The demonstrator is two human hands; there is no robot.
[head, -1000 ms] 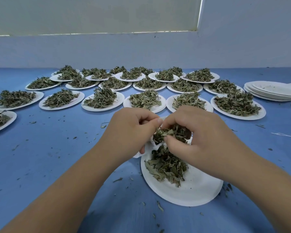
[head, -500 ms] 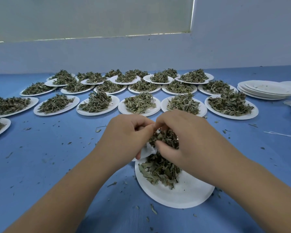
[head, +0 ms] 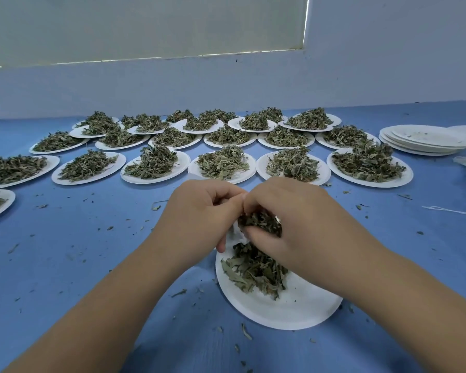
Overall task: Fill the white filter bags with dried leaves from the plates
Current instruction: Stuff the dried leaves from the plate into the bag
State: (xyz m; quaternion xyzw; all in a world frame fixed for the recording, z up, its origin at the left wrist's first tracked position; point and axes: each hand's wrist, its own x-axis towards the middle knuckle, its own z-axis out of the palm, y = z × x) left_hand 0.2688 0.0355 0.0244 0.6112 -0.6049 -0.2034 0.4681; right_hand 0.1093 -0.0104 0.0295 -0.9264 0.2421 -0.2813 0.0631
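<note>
- white paper plate [head: 293, 310] sits nearest the person on the blue table [head: 78, 251], with a loose leaf pile [head: 253, 270] on its far half.
- left hand [head: 199, 211]: fingers curled, pinching the white filter bag [head: 236, 235]. only a sliver of the bag shows between the hands, just above the plate's far rim. its mouth is hidden.
- right hand [head: 288, 219]: thumb and fingertips pinch a clump of dried leaves [head: 261, 223], pressed against the left fingers.
- step, judged: stuffing the clump into the bag.
- risk: the clump looks bulkier than the bag sliver, so leaves may spill past the edge. spill over the plate is fine, but to the left it lands among the crumbs [head: 178, 293] on the table.
- risk: the thin bag is held by one pinch, so a hard push could tear it or pull it free.
- risk: the leaves look brittle, and a tight squeeze would crumble them.
- risk: the right forearm lies over the plate's rim, so a nudge could tip it.
- rows of full plates [head: 221, 164] beyond, stack of empty plates [head: 425, 138] far right. most of the task looks undone.
</note>
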